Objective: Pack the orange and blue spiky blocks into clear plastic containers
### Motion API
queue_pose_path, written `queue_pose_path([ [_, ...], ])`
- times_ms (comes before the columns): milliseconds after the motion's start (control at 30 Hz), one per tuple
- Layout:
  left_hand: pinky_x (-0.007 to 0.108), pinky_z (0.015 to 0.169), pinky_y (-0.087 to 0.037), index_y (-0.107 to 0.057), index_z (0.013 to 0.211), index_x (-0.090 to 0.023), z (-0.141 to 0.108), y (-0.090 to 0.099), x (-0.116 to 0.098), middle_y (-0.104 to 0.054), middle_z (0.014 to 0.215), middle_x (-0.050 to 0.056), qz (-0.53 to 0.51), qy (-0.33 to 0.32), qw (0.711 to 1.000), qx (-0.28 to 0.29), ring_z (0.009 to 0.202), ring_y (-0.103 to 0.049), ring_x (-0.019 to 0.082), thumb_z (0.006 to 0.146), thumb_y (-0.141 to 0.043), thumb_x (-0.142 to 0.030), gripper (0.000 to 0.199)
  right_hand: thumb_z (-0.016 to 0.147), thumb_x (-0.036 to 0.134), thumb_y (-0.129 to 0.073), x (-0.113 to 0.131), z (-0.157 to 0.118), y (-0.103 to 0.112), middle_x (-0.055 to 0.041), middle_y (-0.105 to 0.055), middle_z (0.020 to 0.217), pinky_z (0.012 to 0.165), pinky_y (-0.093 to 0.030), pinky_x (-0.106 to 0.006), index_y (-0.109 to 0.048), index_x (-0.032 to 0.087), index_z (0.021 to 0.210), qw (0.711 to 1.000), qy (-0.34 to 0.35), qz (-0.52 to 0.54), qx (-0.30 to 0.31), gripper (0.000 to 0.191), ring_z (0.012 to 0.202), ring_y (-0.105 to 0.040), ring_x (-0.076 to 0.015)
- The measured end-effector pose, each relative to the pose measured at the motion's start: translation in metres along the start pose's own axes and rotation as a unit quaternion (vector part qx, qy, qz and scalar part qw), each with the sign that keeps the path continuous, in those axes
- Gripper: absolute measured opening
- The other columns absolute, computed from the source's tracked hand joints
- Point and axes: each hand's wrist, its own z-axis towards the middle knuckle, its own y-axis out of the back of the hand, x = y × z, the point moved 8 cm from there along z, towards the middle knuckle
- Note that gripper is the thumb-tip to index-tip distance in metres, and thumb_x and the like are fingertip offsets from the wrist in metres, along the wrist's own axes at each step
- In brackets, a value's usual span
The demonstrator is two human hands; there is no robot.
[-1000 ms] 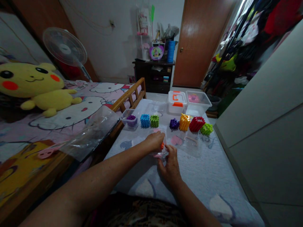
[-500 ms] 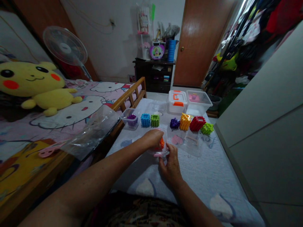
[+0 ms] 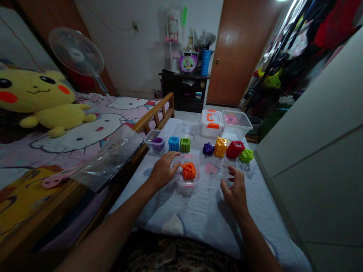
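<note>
Orange block [image 3: 188, 171] in see-thru tub [image 3: 197, 175], L hand [image 3: 163, 170] by left rim [image 3: 176, 178], R hand [image 3: 236, 192] apart across cloth [image 3: 208, 206], fingers all released

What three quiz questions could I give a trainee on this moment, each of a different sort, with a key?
1. True or false: the orange piece lies inside an open clear container.

2. Multiple choice: the blue piece stands right beside a piece of which colour?
A) red
B) green
C) yellow

3. Short answer: which of the person's hands is nearer the orange piece?

Key:
1. True.
2. B: the green piece stands just to its right in the picture.
3. The left hand; the right hand is farther off, on the other side of the container.
</note>
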Motion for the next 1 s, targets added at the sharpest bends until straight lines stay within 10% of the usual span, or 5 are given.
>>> queue_pose_path([
  [133, 0.04, 0.095, -0.05, -0.06, 0.122, -0.018, -0.02, -0.014, 0.044, -0.064, 0.127, 0.012, -0.142, 0.113, 0.98, -0.085, 0.114, -0.061, 0.025, 0.091, -0.051, -0.043, 0.042, 0.084, 0.038, -0.054, -0.046, 0.012, 0.017, -0.014, -0.059, 0.118, 0.1, -0.046, -0.054, -0.058, 0.019, 0.121, 0.996, -0.021, -0.087, 0.022, 0.042, 0.115, -0.055, -0.0317],
  [367, 0.031, 0.086, -0.051, -0.063, 0.115, -0.019, -0.037, -0.062, 0.07, -0.069, 0.111, 0.007, -0.39, 0.25, 0.881, -0.093, 0.099, -0.065, 0.021, 0.083, -0.061, -0.055, 0.048, 0.069, 0.047, -0.071, -0.099, 0.006, -0.001, -0.0196, -0.038, 0.154, 0.114, -0.031, -0.057, -0.037, 0.016, 0.149, 0.966, -0.066, -0.191, 0.16, 0.092, 0.145, -0.032, -0.0389],
  [1000, 0.029, 0.082, -0.052, -0.065, 0.113, -0.018, -0.032, -0.075, 0.07, -0.07, 0.111, 0.007, -0.436, 0.235, 0.866, -0.073, 0.092, -0.066, 0.019, 0.081, -0.063, -0.059, 0.053, 0.068, 0.041, -0.074, -0.081, 0.015, -0.008, -0.0184, -0.048, 0.146, 0.11, -0.036, -0.056, -0.041, 0.017, 0.149, 0.953, -0.068, -0.224, 0.195, 0.09, 0.139, -0.04, -0.0384],
])
